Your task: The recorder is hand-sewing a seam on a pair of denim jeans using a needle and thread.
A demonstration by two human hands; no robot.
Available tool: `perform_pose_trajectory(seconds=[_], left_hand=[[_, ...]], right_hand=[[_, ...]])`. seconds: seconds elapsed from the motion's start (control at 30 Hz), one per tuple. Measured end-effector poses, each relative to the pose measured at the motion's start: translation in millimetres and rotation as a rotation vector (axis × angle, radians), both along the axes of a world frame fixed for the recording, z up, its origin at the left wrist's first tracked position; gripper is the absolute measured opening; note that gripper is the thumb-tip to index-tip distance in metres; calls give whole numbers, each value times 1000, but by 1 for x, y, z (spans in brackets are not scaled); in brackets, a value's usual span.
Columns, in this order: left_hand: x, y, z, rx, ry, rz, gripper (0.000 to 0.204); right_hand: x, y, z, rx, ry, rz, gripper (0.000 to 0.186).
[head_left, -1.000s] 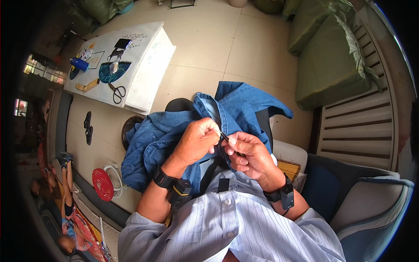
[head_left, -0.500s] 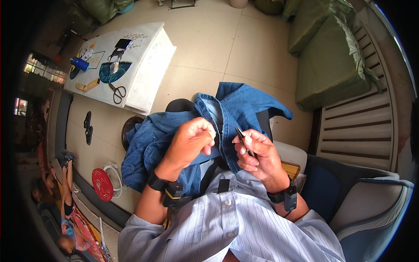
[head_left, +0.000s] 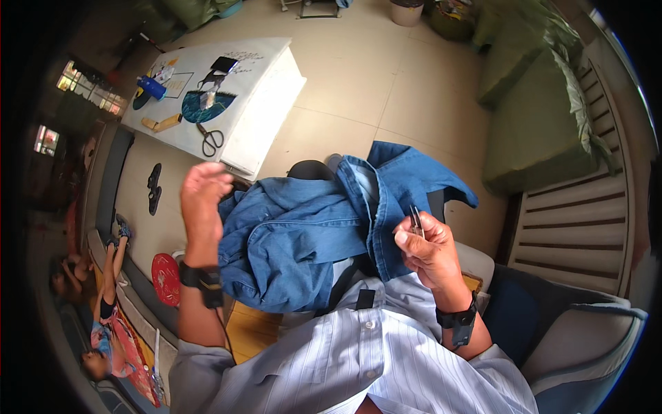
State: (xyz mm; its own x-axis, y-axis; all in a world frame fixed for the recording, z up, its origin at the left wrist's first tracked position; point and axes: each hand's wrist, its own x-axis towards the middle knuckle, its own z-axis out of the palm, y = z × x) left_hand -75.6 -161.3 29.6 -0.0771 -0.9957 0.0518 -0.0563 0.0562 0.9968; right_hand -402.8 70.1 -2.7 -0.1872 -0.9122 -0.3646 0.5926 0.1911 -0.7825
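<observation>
One striped shirt [head_left: 331, 352] fills the bottom of the frame, nearest us, and above it we count two bare hands. Right of centre, our right hand [head_left: 432, 250] grips one slim two-pronged tool [head_left: 416, 222] between thumb and fingers, its tips pointing up the frame. Left of centre, our left hand [head_left: 203, 200] is raised with its fingers loosely bent; we cannot tell whether it pinches anything small. Each wrist wears one black band [head_left: 456, 319]. Between the hands, one blue denim garment [head_left: 296, 228] lies bunched across the middle of the frame. Farther off, at upper left, we see one white table [head_left: 265, 117] bearing one pair of dark scissors [head_left: 205, 135] and one blue bottle [head_left: 152, 87]. Two dark slippers [head_left: 154, 200] lie at left, one slatted bench [head_left: 565, 235] stands at right, and one bin [head_left: 407, 12] sits at the top edge.
</observation>
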Motion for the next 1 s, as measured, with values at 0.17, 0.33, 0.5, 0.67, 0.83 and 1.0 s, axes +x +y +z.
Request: perform_pose_trajectory(seconds=[0.17,0.33,0.5,0.67,0.83,1.0], left_hand=[[-44,68,-13,-60,-365,-379,30],[-52,85,-30,-259,-639,-474,32],[-45,81,-47,-241,-549,-418,20],[-34,75,-71,-48,-415,-334,13],[-32,72,-81,167,-248,-302,6],[-26,72,-88,223,-181,-263,7]], right_hand=[[16,-27,8,15,997,-24,38],[20,-60,-10,68,1598,71,47],[-21,-67,-41,-28,1250,-4,25],[-87,-61,13,17,137,-314,6],[-163,-49,-19,-118,-86,-473,4],[-177,-49,-30,72,50,-676,8]])
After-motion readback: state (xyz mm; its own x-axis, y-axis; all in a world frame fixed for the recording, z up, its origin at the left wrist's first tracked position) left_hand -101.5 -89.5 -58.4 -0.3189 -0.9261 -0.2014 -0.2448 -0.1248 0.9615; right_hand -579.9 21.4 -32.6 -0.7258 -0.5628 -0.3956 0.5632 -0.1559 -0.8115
